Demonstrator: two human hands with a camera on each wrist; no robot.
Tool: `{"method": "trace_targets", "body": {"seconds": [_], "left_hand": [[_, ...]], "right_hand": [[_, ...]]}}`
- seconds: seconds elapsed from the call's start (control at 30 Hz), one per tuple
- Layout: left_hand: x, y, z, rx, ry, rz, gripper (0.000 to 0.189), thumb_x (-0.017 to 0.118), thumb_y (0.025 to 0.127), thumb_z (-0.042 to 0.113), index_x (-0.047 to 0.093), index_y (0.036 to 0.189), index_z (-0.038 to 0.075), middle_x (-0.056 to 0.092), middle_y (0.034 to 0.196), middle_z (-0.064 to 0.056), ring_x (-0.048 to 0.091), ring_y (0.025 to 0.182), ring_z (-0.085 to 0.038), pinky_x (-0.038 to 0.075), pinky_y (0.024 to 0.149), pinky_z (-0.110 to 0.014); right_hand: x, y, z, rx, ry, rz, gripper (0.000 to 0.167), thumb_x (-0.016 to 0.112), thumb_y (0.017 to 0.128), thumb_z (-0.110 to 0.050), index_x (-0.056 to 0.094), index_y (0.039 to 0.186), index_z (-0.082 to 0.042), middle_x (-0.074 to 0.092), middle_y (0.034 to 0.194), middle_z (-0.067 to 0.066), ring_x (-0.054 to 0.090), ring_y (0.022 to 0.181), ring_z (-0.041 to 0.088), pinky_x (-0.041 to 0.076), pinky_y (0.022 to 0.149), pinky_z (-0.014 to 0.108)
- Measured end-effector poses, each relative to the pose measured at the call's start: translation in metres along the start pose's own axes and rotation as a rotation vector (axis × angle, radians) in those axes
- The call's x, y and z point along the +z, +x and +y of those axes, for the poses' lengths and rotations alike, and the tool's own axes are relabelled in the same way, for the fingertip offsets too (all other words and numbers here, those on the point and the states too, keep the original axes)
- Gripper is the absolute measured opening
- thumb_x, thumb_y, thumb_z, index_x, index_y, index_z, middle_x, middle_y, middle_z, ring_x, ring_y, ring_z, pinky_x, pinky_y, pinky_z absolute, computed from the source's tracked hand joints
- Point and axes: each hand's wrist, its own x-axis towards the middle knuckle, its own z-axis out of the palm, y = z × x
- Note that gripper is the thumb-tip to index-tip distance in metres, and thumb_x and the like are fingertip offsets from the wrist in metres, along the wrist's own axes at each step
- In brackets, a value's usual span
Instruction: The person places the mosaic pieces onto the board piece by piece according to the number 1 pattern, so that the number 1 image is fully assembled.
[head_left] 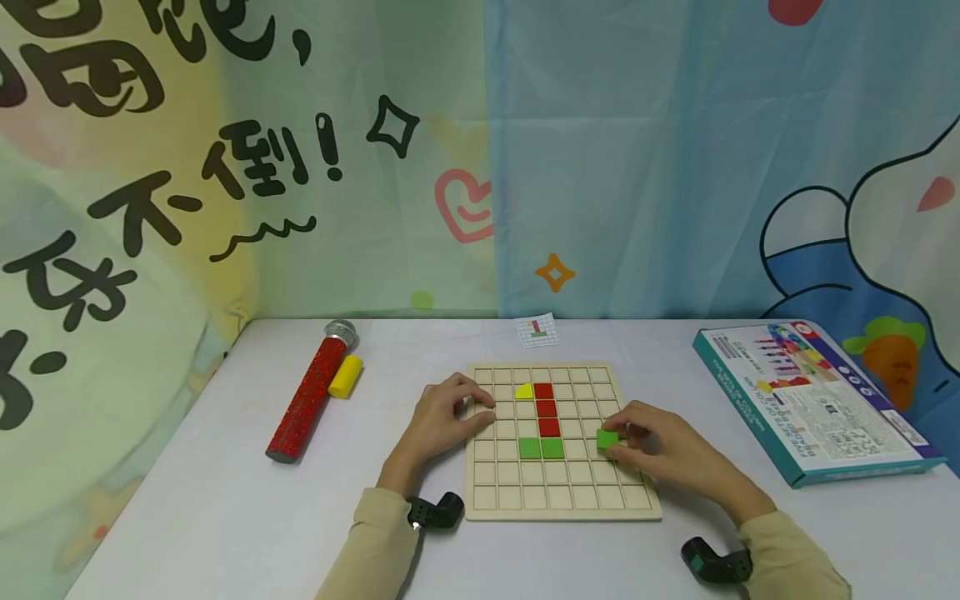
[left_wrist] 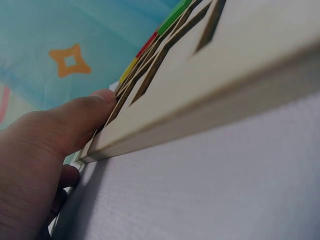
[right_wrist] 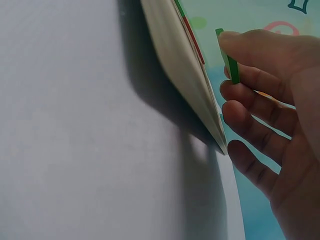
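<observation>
A square wooden grid board (head_left: 558, 497) lies on the table in the head view. On it are a yellow quarter-round piece (head_left: 524, 392), a column of three red squares (head_left: 547, 408) and two green squares (head_left: 541, 448) side by side. My left hand (head_left: 442, 425) holds the board's left edge, its thumb (left_wrist: 82, 117) over the rim in the left wrist view. Between thumb and fingertips my right hand (head_left: 663, 446) pinches a green square tile (head_left: 607, 440) over the board's right side. The right wrist view shows that tile (right_wrist: 229, 57) edge-on, apart from the board.
A small pattern card (head_left: 537, 331) lies behind the board. To the left are a red microphone-like tube (head_left: 307, 400) with a silver head and a yellow cylinder (head_left: 346, 377) touching it. A flat game box (head_left: 813, 400) sits at the right. A printed curtain hangs behind the table.
</observation>
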Motion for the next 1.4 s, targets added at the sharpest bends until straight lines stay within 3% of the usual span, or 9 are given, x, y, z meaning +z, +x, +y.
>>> {"method": "trace_targets", "body": {"seconds": [0.5, 0.77, 1.0, 1.4], "left_hand": [[0.001, -0.002, -0.002, -0.003, 0.005, -0.002, 0.014, 0.072, 0.082, 0.035, 0.07, 0.094, 0.028, 0.061, 0.1, 0.011, 0.046, 0.078, -0.008, 0.032, 0.08, -0.03], [0.002, -0.002, -0.002, 0.008, 0.006, -0.003, 0.013, 0.072, 0.082, 0.035, 0.07, 0.093, 0.029, 0.061, 0.1, 0.011, 0.046, 0.077, -0.008, 0.031, 0.079, -0.03], [0.004, -0.001, -0.001, 0.019, 0.005, 0.001, 0.014, 0.072, 0.082, 0.035, 0.069, 0.093, 0.028, 0.061, 0.101, 0.011, 0.046, 0.077, -0.008, 0.031, 0.079, -0.03], [0.001, 0.001, -0.001, 0.007, 0.001, 0.005, 0.013, 0.074, 0.081, 0.033, 0.07, 0.093, 0.029, 0.061, 0.1, 0.011, 0.047, 0.077, -0.008, 0.031, 0.08, -0.03]], "right_hand": [[0.009, 0.01, -0.009, -0.003, -0.002, -0.018, 0.028, 0.072, 0.082, -0.034, 0.063, 0.106, -0.024, 0.057, 0.091, -0.014, 0.051, 0.079, 0.006, 0.042, 0.072, 0.024], [0.014, 0.015, -0.012, -0.002, -0.009, -0.057, 0.026, 0.069, 0.084, -0.038, 0.064, 0.106, -0.025, 0.059, 0.103, -0.012, 0.054, 0.089, 0.006, 0.046, 0.081, 0.028], [0.017, 0.017, -0.012, -0.004, -0.019, -0.084, 0.026, 0.069, 0.084, -0.038, 0.063, 0.106, -0.025, 0.059, 0.102, -0.012, 0.052, 0.088, 0.006, 0.046, 0.08, 0.027], [0.023, 0.022, -0.012, -0.044, -0.053, -0.056, 0.024, 0.072, 0.082, -0.035, 0.066, 0.103, -0.027, 0.059, 0.103, -0.014, 0.054, 0.094, 0.005, 0.043, 0.086, 0.034]]}}
